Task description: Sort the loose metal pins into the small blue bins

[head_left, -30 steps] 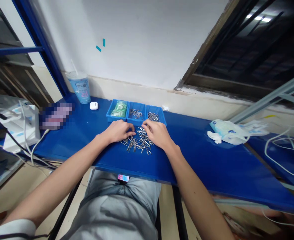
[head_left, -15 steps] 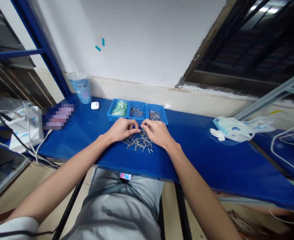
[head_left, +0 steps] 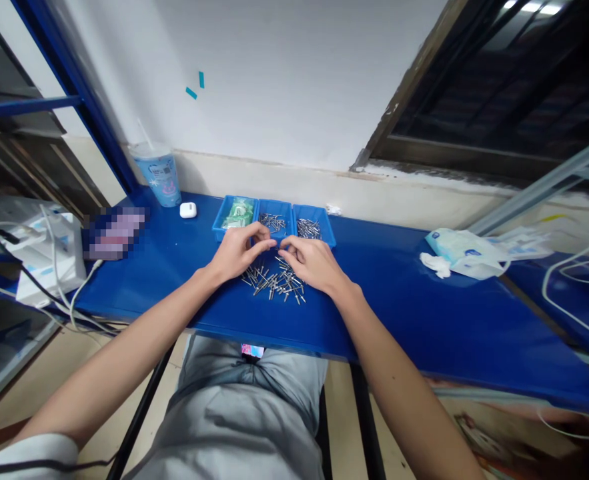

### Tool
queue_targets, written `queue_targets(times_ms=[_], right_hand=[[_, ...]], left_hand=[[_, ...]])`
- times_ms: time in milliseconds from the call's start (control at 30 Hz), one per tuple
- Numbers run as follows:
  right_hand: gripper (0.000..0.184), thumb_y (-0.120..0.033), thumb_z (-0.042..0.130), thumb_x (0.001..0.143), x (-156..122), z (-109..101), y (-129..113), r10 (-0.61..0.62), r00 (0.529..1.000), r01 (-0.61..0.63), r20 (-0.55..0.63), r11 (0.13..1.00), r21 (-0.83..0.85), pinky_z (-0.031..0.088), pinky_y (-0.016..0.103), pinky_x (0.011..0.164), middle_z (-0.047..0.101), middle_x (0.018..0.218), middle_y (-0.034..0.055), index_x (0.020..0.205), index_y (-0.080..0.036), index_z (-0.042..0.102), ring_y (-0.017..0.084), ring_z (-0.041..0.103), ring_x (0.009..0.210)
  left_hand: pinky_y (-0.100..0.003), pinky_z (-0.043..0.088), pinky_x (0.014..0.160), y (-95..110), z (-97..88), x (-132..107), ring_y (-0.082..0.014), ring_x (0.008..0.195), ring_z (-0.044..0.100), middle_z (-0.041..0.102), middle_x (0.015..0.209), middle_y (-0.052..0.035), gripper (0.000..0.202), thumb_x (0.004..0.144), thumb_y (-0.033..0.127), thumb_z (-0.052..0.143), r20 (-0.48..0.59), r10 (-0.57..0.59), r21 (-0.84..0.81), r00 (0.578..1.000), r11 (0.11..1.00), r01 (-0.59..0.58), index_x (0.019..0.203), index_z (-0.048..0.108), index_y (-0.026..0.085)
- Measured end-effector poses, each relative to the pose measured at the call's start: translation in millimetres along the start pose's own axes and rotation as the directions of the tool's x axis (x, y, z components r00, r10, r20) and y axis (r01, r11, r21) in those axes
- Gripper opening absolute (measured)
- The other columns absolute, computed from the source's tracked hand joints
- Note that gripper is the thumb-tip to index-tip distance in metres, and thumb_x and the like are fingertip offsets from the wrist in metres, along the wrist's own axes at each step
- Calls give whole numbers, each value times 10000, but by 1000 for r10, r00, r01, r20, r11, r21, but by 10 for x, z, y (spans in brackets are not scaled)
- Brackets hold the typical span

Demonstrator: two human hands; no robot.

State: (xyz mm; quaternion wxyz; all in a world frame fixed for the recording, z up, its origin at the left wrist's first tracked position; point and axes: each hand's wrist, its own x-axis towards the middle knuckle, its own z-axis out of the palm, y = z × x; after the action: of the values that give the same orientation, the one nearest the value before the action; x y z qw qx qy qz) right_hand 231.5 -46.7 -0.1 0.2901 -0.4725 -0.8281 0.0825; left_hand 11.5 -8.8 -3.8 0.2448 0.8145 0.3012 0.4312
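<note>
On the blue table lies a loose pile of small silver metal pins that look like blind rivets (head_left: 277, 285). Above the pile's far edge, my left hand (head_left: 239, 252) has thumb and forefinger brought together. Facing it, my right hand (head_left: 310, 261) is curled in a pinch, its fingertips close to the left ones. Anything between the fingertips is too small to make out. Just beyond the hands stand three joined blue bins: a left bin (head_left: 219, 225) with green-and-clear plastic packets (head_left: 239, 212), a middle bin (head_left: 283, 208) and a right bin (head_left: 330, 230), both with similar metal pins.
At the back left are a blue drink cup (head_left: 160, 179) with a straw and a white earbud case (head_left: 188, 210). White cables and a power strip (head_left: 54, 253) crowd the left end. A tissue pack (head_left: 467, 253) lies on the right. The table's front edge (head_left: 274, 343) meets my lap.
My left fingertips have lifted slightly and drawn a little away from the right ones. The thin piece seen between the hands before no longer shows. The view has shifted slightly.
</note>
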Motion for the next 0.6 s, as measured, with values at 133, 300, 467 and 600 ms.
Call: queue_targets(times_ms=[133,300,467,600], right_hand=[[215,-275,520,1033,-2,15,27,-58,998,58,-20,998,-18,419,300,746,767,939,41,1038,-219,728,178,656,794],[205,-301,521,1033,-9,-1,29,-30,995,28,-97,999,-30,418,302,700,754,889,40,1028,-215,707,167,617,706],[197,-311,522,1030,-14,-13,-15,-30,986,33,-164,999,13,435,300,692,735,866,41,1037,-214,693,169,608,691],[230,-318,486,1046,-12,7,-19,-72,989,73,-132,997,2,447,306,718,734,892,45,1050,-227,697,178,620,719]], left_hand=[[-224,473,594,0,12,3,-113,661,633,711,827,-16,203,991,370,643,34,8,-23,999,1000,-7,932,639,176],[-238,472,624,-34,11,16,-131,714,632,725,861,-34,210,1000,380,630,55,17,41,998,999,-20,946,654,179],[-260,482,685,-16,7,7,-141,719,649,731,844,-21,195,1014,375,602,173,20,67,985,997,-32,1026,660,189],[-261,462,680,2,16,-9,-149,728,655,728,842,-11,200,1035,344,535,256,29,111,966,992,-59,1108,652,200]])
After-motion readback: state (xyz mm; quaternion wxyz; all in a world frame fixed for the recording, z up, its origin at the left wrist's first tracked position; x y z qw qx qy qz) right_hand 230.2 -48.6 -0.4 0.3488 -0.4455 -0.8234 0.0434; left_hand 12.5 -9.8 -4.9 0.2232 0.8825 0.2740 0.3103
